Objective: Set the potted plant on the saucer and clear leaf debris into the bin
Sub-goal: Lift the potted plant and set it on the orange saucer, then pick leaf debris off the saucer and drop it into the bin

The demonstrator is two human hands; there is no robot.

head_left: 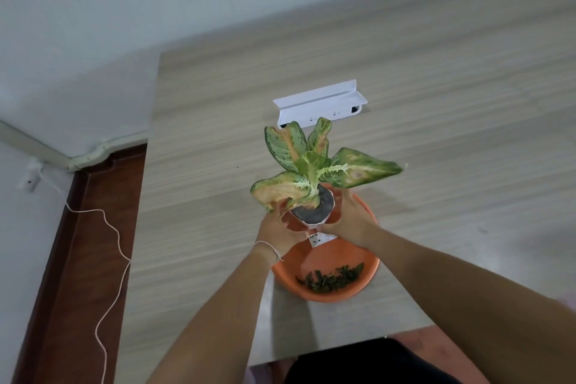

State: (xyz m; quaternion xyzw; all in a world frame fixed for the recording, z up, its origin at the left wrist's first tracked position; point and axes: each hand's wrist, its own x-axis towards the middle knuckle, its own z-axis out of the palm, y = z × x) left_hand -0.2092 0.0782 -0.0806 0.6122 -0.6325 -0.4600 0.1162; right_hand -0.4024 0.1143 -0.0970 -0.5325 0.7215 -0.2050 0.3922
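A potted plant [311, 165] with green and orange speckled leaves stands in a white pot [316, 212] of dark soil. Both hands hold the pot: my left hand [277, 232] grips its left side, my right hand [352, 221] its right side. The pot is over the far part of an orange saucer [330, 262]; whether it touches the saucer I cannot tell. A small heap of green leaf debris [332, 279] lies in the saucer's near part. No bin is in view.
A white power strip box [321, 106] sits on the wooden table [218, 196] behind the plant. The table's left edge drops to a brown floor [78, 259] with a white cord [115, 259]. A grey wall lies beyond.
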